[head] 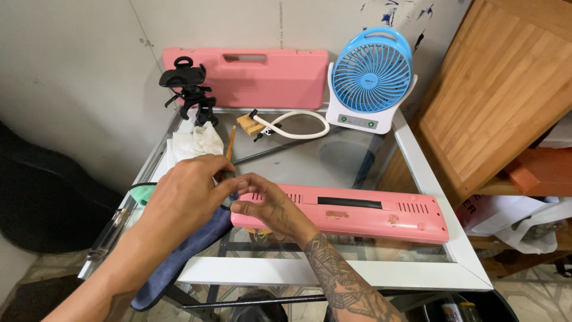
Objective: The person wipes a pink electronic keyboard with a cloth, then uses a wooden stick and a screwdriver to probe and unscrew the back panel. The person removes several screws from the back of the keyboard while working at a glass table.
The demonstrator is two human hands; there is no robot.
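Nearest, the right hand (271, 206) rests on the left end of a long pink keyboard (357, 211) that lies face down across the glass table (417, 271), its fingers curled loosely over the casing edge rather than clamped round it. Beside it the left hand (187, 191) is pinched together on the ferrule of a small brush (230, 143) with an orange handle, which stands nearly upright at that same end of the keyboard. A blue cloth (179, 259) lies under both hands and hangs over the front rim. The keyboard looks like a light, stiff hollow plastic shell, smooth enough to slide on glass, so it is probably best steadied flat at an end; the brush is slim and light, and a fingertip pinch low down suits it. Further back lie a crumpled white rag (193, 143), a white hose (298, 125) and a black tripod (190, 89). Against the wall stand a blue fan (372, 77) and a pink case (250, 74), shut, so its contents cannot be told.
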